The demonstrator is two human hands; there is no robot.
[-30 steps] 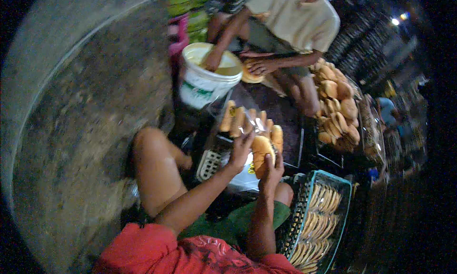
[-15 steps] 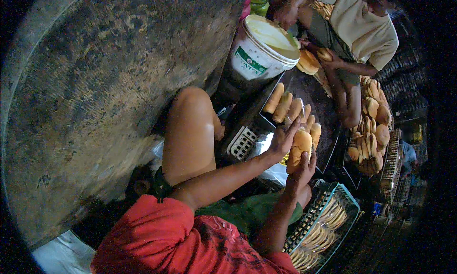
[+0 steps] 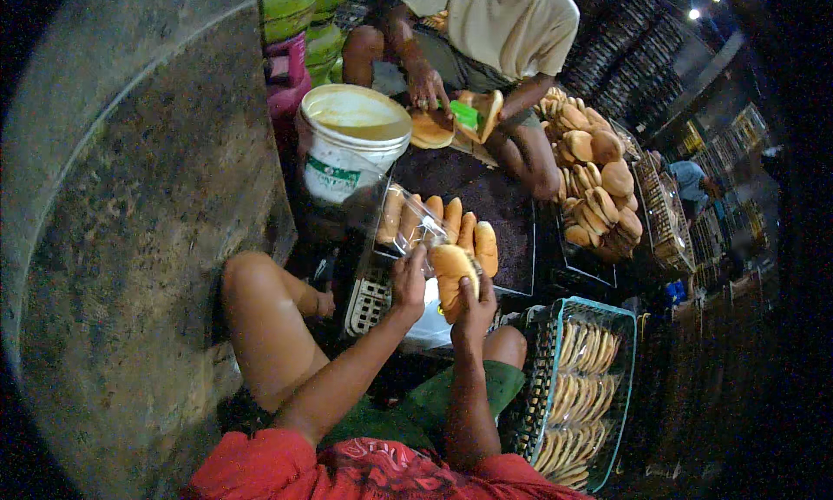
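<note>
My right hand (image 3: 475,307) grips a golden long bread roll (image 3: 451,279), split along its side, with the thumb on it. Just left of it, my left hand (image 3: 408,283) has its fingers closed on a thin clear plastic bag (image 3: 418,227), raised over the tray. Several similar rolls (image 3: 486,250) lie side by side on the dark tray (image 3: 521,213) beyond my hands. Below them are a white perforated crate (image 3: 369,302) and some white plastic (image 3: 427,326).
A co-worker (image 3: 486,27) sits opposite, holding an opened bun (image 3: 488,118) and a green tool (image 3: 464,114), beside a white bucket (image 3: 334,170). Piled buns (image 3: 607,179) lie at right. A teal-rimmed crate (image 3: 632,352) holds bagged bread. A worn wooden surface (image 3: 147,240) spans the left.
The view has swung about and back. The plastic bag now stretches up from my left hand. The co-worker's hand has left the bucket, and an opened bun and green tool are now raised.
</note>
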